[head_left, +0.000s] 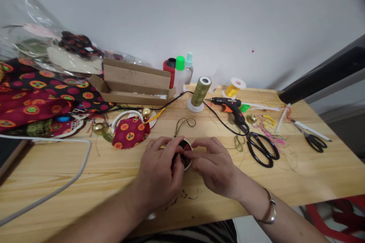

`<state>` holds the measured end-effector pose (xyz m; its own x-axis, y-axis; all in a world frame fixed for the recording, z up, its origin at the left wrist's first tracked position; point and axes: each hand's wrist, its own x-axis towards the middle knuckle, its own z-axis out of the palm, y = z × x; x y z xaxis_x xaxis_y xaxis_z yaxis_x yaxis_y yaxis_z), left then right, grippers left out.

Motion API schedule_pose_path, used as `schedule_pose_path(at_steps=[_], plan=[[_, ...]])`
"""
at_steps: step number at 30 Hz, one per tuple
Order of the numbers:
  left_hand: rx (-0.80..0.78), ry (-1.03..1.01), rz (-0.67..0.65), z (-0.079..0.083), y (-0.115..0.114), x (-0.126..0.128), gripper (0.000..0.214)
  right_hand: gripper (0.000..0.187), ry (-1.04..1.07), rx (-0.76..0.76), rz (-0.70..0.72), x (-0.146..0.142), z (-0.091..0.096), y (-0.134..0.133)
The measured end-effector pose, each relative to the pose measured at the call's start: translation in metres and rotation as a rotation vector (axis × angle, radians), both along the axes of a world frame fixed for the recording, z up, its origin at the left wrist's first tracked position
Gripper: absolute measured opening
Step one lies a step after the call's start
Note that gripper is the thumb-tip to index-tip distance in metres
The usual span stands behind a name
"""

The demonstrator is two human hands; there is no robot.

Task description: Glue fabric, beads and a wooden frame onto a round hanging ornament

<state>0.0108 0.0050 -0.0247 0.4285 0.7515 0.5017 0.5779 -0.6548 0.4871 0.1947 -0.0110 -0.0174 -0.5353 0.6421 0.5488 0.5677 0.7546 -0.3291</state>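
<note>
Both hands meet at the middle of the wooden table over a small round fabric-covered piece, dark with red and orange dots and a pale rim. My left hand curls over its left side, fingers closed on it. My right hand pinches its right edge with thumb and forefinger; a silver bangle circles that wrist. A loop of olive thread trails from the piece toward the back.
Large black scissors and a black glue gun lie right of the hands, small scissors farther right. An olive thread spool, gold wire spool, bottles, cardboard box, patterned fabrics, red fabric piece and grey cable surround them.
</note>
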Motion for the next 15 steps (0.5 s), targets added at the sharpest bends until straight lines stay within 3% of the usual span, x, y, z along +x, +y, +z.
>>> schedule_pose_path(at_steps=[15], plan=[[-0.027,-0.011,0.027,-0.0011,0.0011,0.0006,0.041,0.019,-0.168,0.025,0.020,0.0029,-0.0072,-0.0015]])
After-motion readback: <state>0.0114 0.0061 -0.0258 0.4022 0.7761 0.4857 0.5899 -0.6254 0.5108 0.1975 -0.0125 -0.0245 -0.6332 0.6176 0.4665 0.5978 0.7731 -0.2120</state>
